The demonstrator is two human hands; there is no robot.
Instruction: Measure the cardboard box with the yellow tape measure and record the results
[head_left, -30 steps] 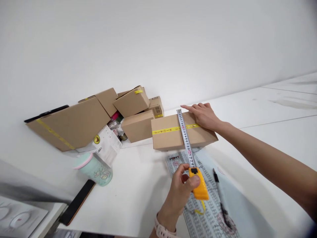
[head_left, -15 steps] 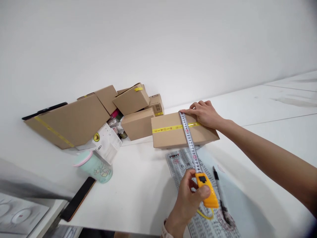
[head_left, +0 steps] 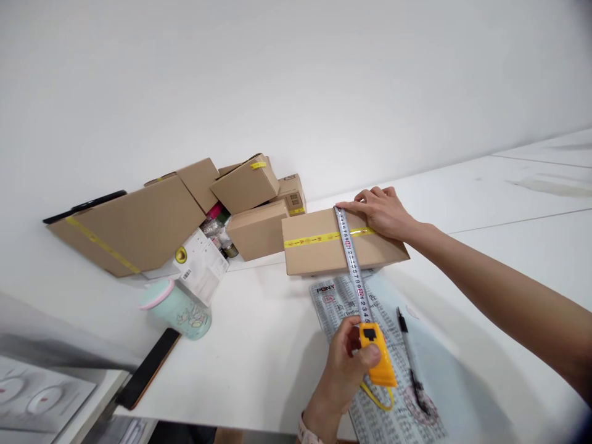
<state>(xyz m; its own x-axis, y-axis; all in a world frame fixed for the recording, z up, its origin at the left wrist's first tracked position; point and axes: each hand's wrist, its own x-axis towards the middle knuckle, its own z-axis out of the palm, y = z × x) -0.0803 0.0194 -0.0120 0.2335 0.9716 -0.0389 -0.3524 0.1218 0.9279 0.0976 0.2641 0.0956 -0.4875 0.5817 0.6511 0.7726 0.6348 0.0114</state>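
My left hand (head_left: pixel 345 364) is closed around the yellow case of a tape measure (head_left: pixel 378 364), thumb on its front. The silver blade is pulled out across the top of a cardboard box (head_left: pixel 314 256) sealed with yellow tape. At the box's far edge my right hand (head_left: pixel 382 213) holds down the blade's end, with its index finger at the tip and the other fingers bent on the box. Below the case lies a printed sheet (head_left: pixel 330 308), partly hidden by my left hand. A black and clear pen (head_left: pixel 407 339) rests on the paper, right of the case.
Several cardboard boxes (head_left: pixel 250 185) are stacked against the wall at the back left. A mint tumbler with a pink lid (head_left: pixel 180 311), a white carton with an avocado picture (head_left: pixel 203 265) and a black flat object (head_left: pixel 148 370) stand or lie on the white table's left side.
My left hand has swung the tape measure's case slightly left, so the blade lies at a steeper angle over the box. My right hand and the box stay in place.
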